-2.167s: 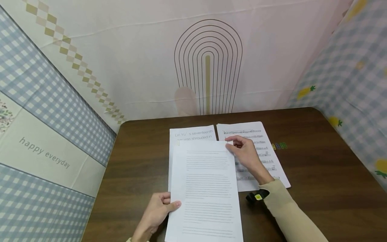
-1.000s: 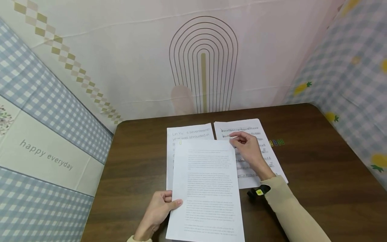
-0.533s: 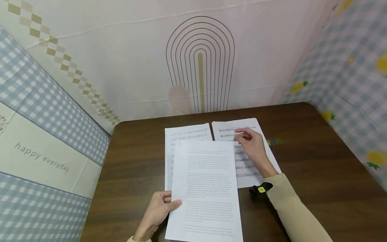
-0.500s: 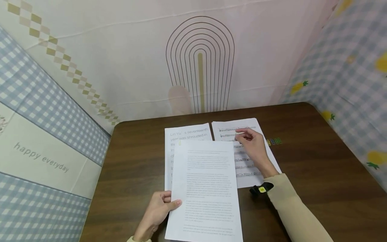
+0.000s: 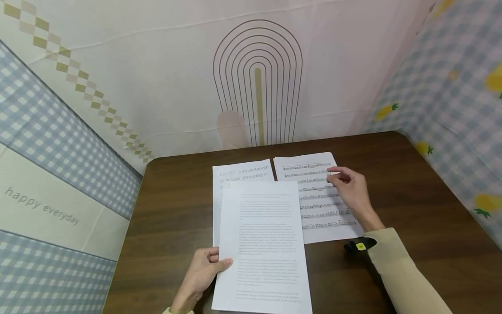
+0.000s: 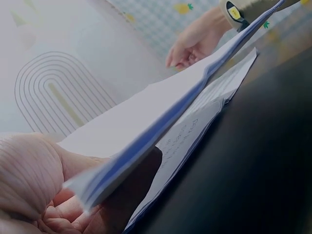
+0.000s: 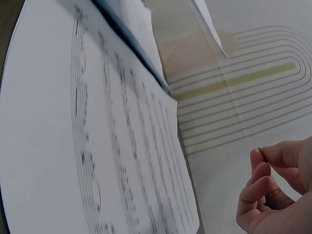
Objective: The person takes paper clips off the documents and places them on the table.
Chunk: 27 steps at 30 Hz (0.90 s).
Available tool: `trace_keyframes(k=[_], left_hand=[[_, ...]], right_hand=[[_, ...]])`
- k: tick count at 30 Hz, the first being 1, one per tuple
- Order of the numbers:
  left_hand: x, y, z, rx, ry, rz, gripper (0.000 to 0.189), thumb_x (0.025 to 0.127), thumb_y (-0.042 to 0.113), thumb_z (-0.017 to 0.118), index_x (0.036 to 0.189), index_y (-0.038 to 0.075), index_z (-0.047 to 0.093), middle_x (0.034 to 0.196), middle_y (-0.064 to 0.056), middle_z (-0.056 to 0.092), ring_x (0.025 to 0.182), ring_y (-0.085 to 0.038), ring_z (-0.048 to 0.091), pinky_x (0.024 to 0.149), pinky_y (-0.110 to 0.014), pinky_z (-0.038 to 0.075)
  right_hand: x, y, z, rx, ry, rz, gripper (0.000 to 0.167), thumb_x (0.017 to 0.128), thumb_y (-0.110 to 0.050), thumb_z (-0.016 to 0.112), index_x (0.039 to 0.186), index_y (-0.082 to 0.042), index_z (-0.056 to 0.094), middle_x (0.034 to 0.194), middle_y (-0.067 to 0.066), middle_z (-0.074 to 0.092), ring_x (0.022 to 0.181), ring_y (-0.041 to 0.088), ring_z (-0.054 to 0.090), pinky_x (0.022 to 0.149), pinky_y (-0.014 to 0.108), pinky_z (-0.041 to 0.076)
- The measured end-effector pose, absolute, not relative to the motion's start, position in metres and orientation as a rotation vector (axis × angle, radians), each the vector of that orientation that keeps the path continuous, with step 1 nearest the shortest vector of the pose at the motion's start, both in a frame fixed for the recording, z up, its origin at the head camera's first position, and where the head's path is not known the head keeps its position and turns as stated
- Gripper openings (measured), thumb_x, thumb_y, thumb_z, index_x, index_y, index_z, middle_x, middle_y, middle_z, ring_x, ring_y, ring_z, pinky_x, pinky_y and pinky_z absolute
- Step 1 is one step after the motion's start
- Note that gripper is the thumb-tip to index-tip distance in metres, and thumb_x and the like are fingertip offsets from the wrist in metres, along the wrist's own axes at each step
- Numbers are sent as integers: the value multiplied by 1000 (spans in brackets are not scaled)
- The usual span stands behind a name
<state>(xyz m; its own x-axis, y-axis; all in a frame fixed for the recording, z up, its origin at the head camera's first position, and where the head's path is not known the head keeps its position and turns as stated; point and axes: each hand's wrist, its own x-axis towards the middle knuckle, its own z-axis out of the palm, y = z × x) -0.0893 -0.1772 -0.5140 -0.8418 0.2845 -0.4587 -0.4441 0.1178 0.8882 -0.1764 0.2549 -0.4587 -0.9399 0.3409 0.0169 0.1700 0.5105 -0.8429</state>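
My left hand (image 5: pixel 203 271) grips a stack of printed sheets (image 5: pixel 266 244) by its lower left edge, thumb on top and fingers beneath. A yellow paper clip (image 5: pixel 229 185) sits at the stack's top left corner. In the left wrist view the held stack (image 6: pixel 146 112) is lifted above the other papers. My right hand (image 5: pixel 353 192) hovers over the sheet music (image 5: pixel 321 205), pinching a small green paper clip (image 7: pixel 260 149) between thumb and forefinger; only its tip shows in the right wrist view.
Large-print pages (image 5: pixel 245 170) lie partly under the held stack, left of the sheet music. Everything rests on a dark wooden table (image 5: pixel 176 205) with patterned cloth (image 5: pixel 176 87) behind and at the sides. A black wrist strap (image 5: pixel 360 246) is by the right sleeve.
My right hand has moved right, from the stack's top right corner to over the sheet music's right side, and now covers the row of loose clips. My left hand keeps its grip.
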Motion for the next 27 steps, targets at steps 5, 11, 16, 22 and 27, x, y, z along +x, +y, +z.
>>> trace_keyframes(k=[5, 11, 16, 22, 27], left_hand=[[-90, -178, -515, -160, 1882, 1770, 35, 95, -1, 78, 124, -19, 69, 99, -21, 84, 78, -18, 81, 69, -27, 65], [-90, -178, -515, -166, 1892, 1769, 35, 95, -2, 78, 124, -19, 69, 99, -23, 84, 77, -18, 81, 68, -27, 65], [-90, -177, -516, -168, 1889, 1771, 35, 95, -1, 78, 124, -19, 69, 99, -22, 84, 76, -18, 80, 68, -27, 65], [-89, -178, -518, -168, 1891, 1753, 35, 97, 0, 77, 125, -18, 69, 100, -23, 84, 78, -19, 81, 68, -28, 66], [-90, -177, -518, -171, 1896, 1750, 34, 97, 0, 77, 124, -18, 69, 100, -23, 84, 77, -19, 81, 68, -28, 65]], right_hand=[[-172, 276, -461, -473, -2596, 1343, 31, 109, -24, 68, 134, -9, 75, 104, 4, 71, 91, 12, 58, 74, 16, 45], [-170, 298, -464, -515, -2604, 1333, 32, 110, -24, 67, 136, -7, 74, 103, -2, 69, 91, 11, 59, 70, 16, 49], [-172, 316, -470, -532, -2606, 1288, 32, 110, -23, 67, 135, -5, 74, 98, -8, 68, 87, 9, 60, 66, 17, 48], [-176, 336, -479, -573, -2642, 1197, 32, 111, -26, 65, 135, -7, 74, 100, -5, 69, 85, 9, 59, 66, 17, 47], [-178, 353, -485, -608, -2675, 1135, 33, 111, -27, 64, 135, -8, 75, 106, 4, 71, 84, 7, 57, 67, 17, 46]])
